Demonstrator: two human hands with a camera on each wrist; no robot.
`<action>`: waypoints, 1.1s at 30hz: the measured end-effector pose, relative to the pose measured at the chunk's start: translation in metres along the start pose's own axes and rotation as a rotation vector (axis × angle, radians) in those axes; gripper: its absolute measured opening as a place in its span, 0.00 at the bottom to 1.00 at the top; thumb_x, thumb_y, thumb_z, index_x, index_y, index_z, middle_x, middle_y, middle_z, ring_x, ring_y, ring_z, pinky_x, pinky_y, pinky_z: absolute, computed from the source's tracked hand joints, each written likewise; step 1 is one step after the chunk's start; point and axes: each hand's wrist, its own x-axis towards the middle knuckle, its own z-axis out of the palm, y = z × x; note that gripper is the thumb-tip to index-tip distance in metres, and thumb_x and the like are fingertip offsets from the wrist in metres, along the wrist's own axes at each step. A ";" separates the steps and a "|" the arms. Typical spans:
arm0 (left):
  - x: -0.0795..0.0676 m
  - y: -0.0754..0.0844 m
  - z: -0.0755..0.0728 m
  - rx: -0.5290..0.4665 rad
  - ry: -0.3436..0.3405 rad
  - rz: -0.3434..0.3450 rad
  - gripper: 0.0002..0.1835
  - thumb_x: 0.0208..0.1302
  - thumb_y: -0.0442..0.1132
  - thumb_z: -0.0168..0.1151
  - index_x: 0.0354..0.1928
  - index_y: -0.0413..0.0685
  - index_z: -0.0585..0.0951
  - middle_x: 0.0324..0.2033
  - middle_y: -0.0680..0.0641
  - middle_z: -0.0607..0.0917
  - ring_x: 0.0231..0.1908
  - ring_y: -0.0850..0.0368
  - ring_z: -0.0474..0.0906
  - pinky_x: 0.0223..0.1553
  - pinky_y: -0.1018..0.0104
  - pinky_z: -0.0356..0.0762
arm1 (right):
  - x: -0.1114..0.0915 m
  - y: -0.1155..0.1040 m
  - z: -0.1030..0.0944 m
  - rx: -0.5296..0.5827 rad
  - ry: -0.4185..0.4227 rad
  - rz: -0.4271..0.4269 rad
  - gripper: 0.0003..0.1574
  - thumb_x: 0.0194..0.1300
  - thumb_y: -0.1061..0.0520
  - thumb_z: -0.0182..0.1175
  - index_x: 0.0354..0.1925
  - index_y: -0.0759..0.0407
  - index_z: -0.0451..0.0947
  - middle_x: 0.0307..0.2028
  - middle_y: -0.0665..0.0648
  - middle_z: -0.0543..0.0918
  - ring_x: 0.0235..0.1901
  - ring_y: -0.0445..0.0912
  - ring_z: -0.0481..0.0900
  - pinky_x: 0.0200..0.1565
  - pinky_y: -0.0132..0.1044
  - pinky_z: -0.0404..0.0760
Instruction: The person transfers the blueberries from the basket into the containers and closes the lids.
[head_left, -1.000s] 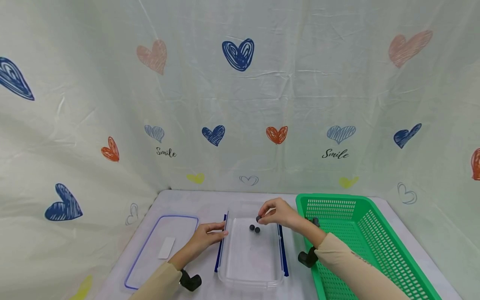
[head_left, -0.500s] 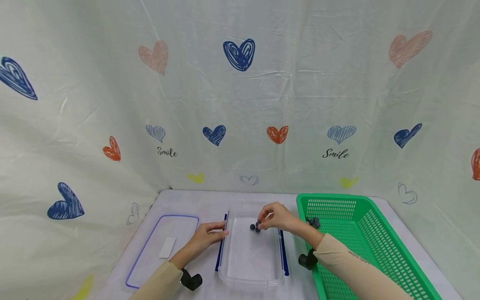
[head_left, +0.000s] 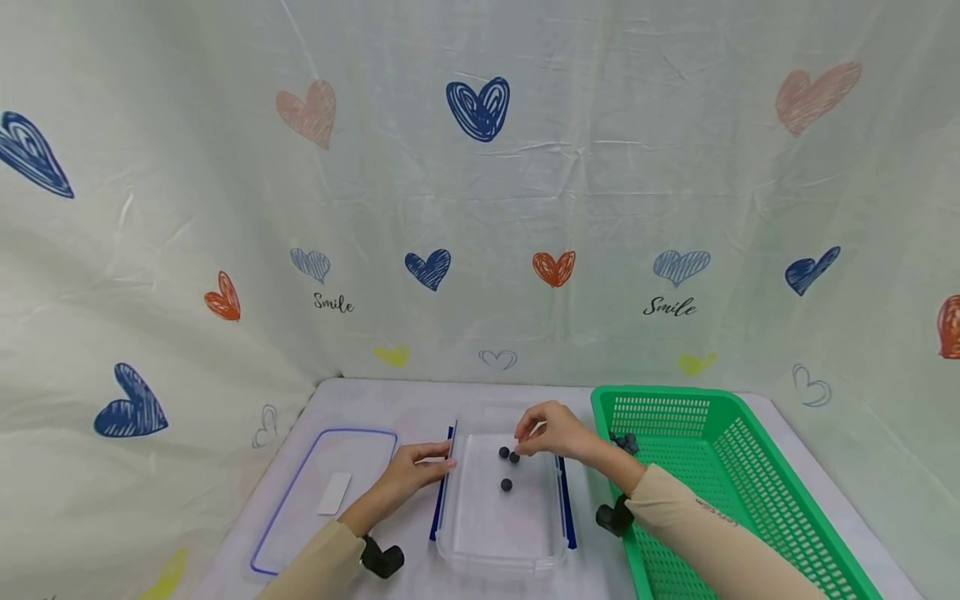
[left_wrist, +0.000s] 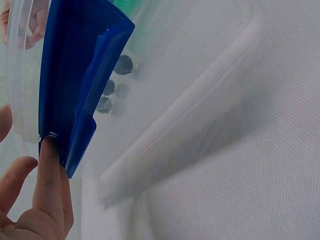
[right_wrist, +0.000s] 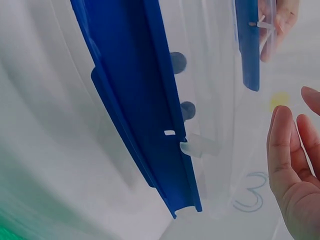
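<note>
A clear plastic food container [head_left: 501,533] with blue side latches [right_wrist: 145,100] stands mid-table. Three dark round berries, like blueberries, lie inside: two side by side near the far end and one berry [head_left: 506,485] nearer the front. My left hand [head_left: 408,475] is at the container's left side, its straight fingers [left_wrist: 49,185] touching the blue latch [left_wrist: 75,75] there. Over the far right part of the container hovers my right hand [head_left: 551,432], fingertips just above the two berries. In the right wrist view its fingers [right_wrist: 281,150] are relaxed and apart, with nothing between them.
A green plastic basket [head_left: 780,492] stands to the right, with several more dark berries [head_left: 626,443] by its left wall. Flat on the table at left lies a clear lid [head_left: 288,521] with a blue rim and a white rectangle [head_left: 334,493]. A heart-printed curtain [head_left: 495,200] hangs behind.
The right hand has lowered a little and let go of the berry it was pinching. A third berry now lies nearer the container's front. The left hand has stayed in place.
</note>
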 end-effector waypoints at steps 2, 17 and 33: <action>0.000 0.001 0.000 0.002 0.004 0.000 0.33 0.66 0.43 0.69 0.65 0.28 0.71 0.62 0.29 0.74 0.51 0.47 0.82 0.53 0.56 0.81 | 0.001 0.000 -0.002 -0.001 0.007 -0.001 0.07 0.56 0.67 0.72 0.33 0.66 0.83 0.31 0.54 0.84 0.30 0.46 0.84 0.36 0.42 0.86; 0.000 -0.004 0.001 0.004 0.013 -0.018 0.34 0.65 0.44 0.70 0.65 0.29 0.72 0.63 0.29 0.73 0.52 0.49 0.81 0.53 0.57 0.81 | -0.010 0.002 -0.026 0.087 0.051 0.032 0.07 0.62 0.64 0.69 0.38 0.68 0.82 0.35 0.59 0.84 0.34 0.56 0.85 0.44 0.56 0.84; -0.001 0.001 0.002 0.007 0.016 -0.018 0.34 0.64 0.44 0.70 0.66 0.30 0.72 0.63 0.30 0.74 0.53 0.47 0.81 0.54 0.57 0.81 | -0.035 0.007 -0.066 0.109 0.168 0.106 0.11 0.65 0.61 0.67 0.41 0.70 0.82 0.40 0.62 0.83 0.36 0.50 0.85 0.44 0.46 0.85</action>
